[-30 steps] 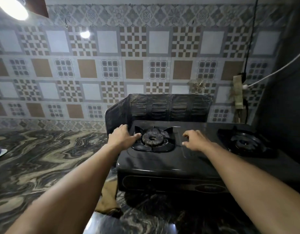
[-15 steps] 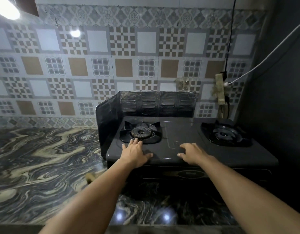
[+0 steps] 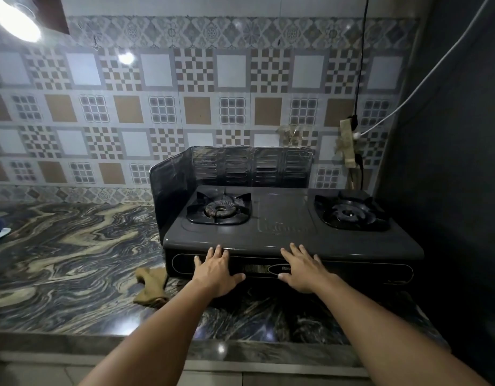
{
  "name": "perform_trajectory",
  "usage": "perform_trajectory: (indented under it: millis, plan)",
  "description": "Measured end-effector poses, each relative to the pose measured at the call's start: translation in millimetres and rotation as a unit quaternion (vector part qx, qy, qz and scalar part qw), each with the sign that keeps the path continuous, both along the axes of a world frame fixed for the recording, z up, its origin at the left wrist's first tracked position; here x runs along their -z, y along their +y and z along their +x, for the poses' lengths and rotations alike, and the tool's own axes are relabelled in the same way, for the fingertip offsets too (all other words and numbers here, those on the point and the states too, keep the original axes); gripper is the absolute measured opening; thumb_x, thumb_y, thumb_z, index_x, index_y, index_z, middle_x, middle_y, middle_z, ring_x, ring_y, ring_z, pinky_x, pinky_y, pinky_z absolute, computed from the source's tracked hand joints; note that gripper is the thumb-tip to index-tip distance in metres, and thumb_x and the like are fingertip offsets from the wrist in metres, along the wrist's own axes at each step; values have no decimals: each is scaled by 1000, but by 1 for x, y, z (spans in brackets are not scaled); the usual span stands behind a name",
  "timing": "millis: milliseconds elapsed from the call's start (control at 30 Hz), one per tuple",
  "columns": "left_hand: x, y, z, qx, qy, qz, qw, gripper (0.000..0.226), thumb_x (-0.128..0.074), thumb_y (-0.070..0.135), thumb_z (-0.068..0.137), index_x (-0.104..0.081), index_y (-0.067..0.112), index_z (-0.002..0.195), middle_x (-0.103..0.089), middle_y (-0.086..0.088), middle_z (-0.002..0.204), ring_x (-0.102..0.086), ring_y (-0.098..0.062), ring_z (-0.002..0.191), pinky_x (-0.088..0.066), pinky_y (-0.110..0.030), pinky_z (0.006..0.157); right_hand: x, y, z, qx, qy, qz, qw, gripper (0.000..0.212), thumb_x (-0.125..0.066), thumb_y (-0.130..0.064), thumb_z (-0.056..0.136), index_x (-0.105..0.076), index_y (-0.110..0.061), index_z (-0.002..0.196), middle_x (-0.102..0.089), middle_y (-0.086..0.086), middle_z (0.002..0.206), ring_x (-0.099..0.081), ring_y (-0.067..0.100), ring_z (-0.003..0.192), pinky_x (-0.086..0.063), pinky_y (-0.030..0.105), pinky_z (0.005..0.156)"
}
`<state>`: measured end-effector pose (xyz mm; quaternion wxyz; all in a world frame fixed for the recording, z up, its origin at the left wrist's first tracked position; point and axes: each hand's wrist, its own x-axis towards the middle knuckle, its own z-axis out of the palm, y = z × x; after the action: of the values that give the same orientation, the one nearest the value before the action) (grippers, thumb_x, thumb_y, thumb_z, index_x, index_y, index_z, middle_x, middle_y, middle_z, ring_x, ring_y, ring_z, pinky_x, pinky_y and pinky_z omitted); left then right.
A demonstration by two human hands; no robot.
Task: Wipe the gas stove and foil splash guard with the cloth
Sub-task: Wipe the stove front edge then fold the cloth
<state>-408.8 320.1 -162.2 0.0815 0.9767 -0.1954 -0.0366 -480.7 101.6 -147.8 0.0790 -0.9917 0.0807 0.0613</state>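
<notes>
Stove [image 3: 285,235] in the middle of the frame, on a swirly stone counter [image 3: 59,260]. Black, with two burners on top. Looks heavy and hard, with a smooth, shiny top, so likely slippery under a wet rag. Best held by the front edge or the sides, not by the burner grates, which may lift off.

Foil guard [image 3: 240,168] right behind the stove, bent round its back and its left side. Thin and bendy by the look of it. Easy to dent or tip over. Better wiped softly, with one hand on the top edge to keep it up.

Cloth [image 3: 151,285] on the counter, lower left of the stove, just beside its front corner. Brown, crumpled, soft and light. Easy to grab anywhere with one hand. Not picked up yet.

Left hand [image 3: 215,270] flat against the front of the stove, fingers straight and spread, tips at the top edge. Right hand [image 3: 302,270] the same, a bit to the right, near the label. Nothing held in either one.

Wiping not started, going by the cloth on the counter.
</notes>
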Motion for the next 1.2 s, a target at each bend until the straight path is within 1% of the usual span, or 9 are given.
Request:
perform_trajectory:
  millis: [200, 333, 467, 533, 667, 767, 867, 1000, 1200]
  plan:
    - [2, 11, -17, -21, 3, -1, 1000, 91, -51, 65, 85, -21, 13, 153, -14, -5, 162, -10, -26, 149, -13, -56, 117, -1, 9, -18, -13, -4, 15, 1000, 74, -51, -44, 96, -14, -19, 155, -8, 6, 163, -7, 27, 149, -17, 48, 118]
    - [2, 29, -22, -45, -5, -11, 999, 73, -58, 57, 85, -43, 14, 141, -42, -6, 148, -34, -27, 139, -25, -51, 113, -7, 25, -11, -25, -46, 31, 998, 66, -56, -41, 93, -32, -17, 149, -38, 8, 152, -36, 28, 139, -34, 41, 111]
    - [3, 60, -11, -81, -5, 0, 997, 37, -61, 40, 85, -64, 13, 110, -68, -10, 111, -63, -29, 104, -51, -35, 84, -13, 51, 11, -37, -51, 51, 997, 59, -59, -40, 91, -41, -20, 144, -51, 12, 140, -49, 31, 127, -43, 41, 103]
    - [5, 77, -1, -88, -7, 35, 995, 27, -57, 28, 86, -65, 9, 103, -68, -13, 105, -65, -30, 98, -50, -32, 74, -13, 64, 26, -46, -51, 57, 996, 58, -60, -40, 91, -43, -21, 142, -54, 11, 137, -51, 31, 124, -44, 41, 101]
    - [20, 111, 20, -93, 23, 77, 992, 18, -59, 18, 86, -62, 10, 102, -67, -12, 110, -65, -28, 103, -53, -36, 83, -12, 85, 56, -64, -55, 67, 994, 54, -61, -41, 89, -49, -21, 138, -59, 9, 130, -55, 28, 118, -47, 40, 98]
    - [44, 137, 38, -124, 56, 67, 988, 35, -68, 26, 86, -64, 7, 115, -67, -14, 112, -65, -28, 105, -52, -34, 85, -7, 103, 75, -82, -62, 75, 992, 47, -62, -40, 88, -56, -21, 131, -65, 8, 120, -59, 28, 111, -49, 39, 94]
    - [67, 153, 52, -132, 67, 44, 988, 32, -65, 18, 86, -65, 13, 118, -68, -12, 112, -65, -27, 106, -50, -31, 82, 0, 117, 91, -96, -70, 85, 989, 37, -62, -39, 88, -61, -21, 121, -68, 8, 111, -61, 28, 105, -50, 37, 90]
    - [83, 154, 62, -129, 24, 21, 991, 29, -58, 18, 89, -63, 17, 118, -64, -13, 116, -63, -30, 107, -49, -36, 81, 4, 129, 105, -110, -88, 95, 985, 25, -62, -38, 88, -66, -22, 106, -70, 6, 101, -62, 26, 97, -51, 35, 84]
    - [81, 157, 76, -114, -32, -7, 993, 24, -60, 27, 85, -71, 13, 102, -56, -10, 113, -52, -31, 113, -48, -39, 84, 1, 133, 114, -114, -76, 96, 986, 19, -62, -40, 87, -69, -23, 95, -70, 2, 97, -63, 23, 93, -53, 37, 83]
